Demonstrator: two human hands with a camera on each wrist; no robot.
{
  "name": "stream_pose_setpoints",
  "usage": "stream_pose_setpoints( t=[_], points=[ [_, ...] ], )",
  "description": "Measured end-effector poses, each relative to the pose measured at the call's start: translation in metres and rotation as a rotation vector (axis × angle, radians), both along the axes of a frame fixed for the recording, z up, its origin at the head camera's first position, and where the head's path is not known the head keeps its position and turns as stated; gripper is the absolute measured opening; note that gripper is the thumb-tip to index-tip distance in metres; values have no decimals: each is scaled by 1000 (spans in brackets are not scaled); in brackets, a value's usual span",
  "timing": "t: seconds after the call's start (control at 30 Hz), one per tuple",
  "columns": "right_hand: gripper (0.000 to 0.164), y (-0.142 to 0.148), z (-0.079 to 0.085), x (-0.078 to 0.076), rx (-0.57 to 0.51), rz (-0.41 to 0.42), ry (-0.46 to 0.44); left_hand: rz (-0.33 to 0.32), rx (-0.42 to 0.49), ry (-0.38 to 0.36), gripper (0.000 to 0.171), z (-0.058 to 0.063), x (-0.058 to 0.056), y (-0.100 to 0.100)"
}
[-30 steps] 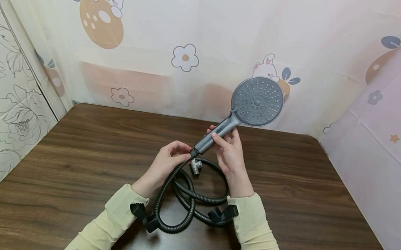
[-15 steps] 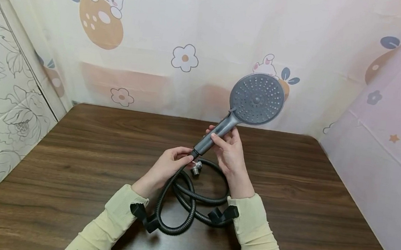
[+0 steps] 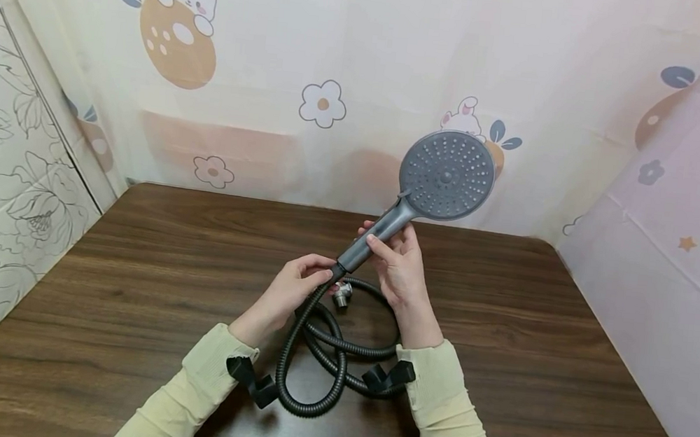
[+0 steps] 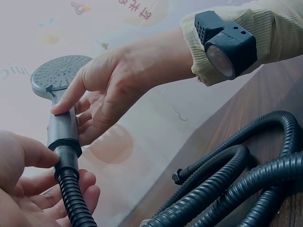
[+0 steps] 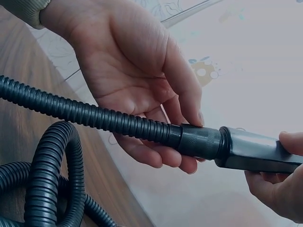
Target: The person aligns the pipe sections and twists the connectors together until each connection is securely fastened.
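A grey shower head point(image 3: 447, 176) is held up at a slant, its round nozzle face toward the head camera. My right hand point(image 3: 404, 266) grips its handle point(image 3: 375, 238), thumb on the near side and fingers behind. At the handle's lower end, my left hand point(image 3: 293, 287) pinches the black hose connector point(image 5: 201, 141) between thumb and fingers. The connector sits right up against the handle end in the right wrist view. From it the black ribbed hose point(image 3: 308, 409) hangs down in a loop and coils between my forearms.
Behind the left fingertips lies a chrome fitting point(image 3: 343, 294) on the dark wood table point(image 3: 129, 281). The hose's other end with a small nut point(image 4: 178, 177) shows in the left wrist view. Printed curtains point(image 3: 266, 41) stand behind the table.
My left fingers have shifted slightly around the connector, and the hose loop has swung a little to the right and lower. The shower head is nearly where it was.
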State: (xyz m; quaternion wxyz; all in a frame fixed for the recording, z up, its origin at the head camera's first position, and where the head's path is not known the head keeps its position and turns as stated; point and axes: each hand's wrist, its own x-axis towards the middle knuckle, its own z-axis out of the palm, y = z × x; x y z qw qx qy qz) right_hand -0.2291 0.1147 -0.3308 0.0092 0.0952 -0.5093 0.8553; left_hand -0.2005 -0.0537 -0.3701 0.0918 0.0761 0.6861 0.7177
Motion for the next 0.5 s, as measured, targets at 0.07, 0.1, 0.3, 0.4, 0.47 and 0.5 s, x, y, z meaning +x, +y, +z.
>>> stream_pose_setpoints(
  t=[0.07,0.1,0.3,0.4,0.47,0.5],
  points=[
    [46,0,-1,0,7,3,24,5,0,1,28,0,0,0],
    [47,1,-2,0,13,6,42,8,3,0,28,0,0,0],
    [50,3,-18,-10,-8,45,123,19,31,2,28,-2,0,0],
    [49,3,-17,-10,-14,42,104,26,45,10,27,-2,0,1],
    [48,1,-4,1,17,17,73,29,54,19,27,-3,0,1],
    [47,1,-3,1,18,16,61,32,57,22,27,-3,0,1]
  ],
)
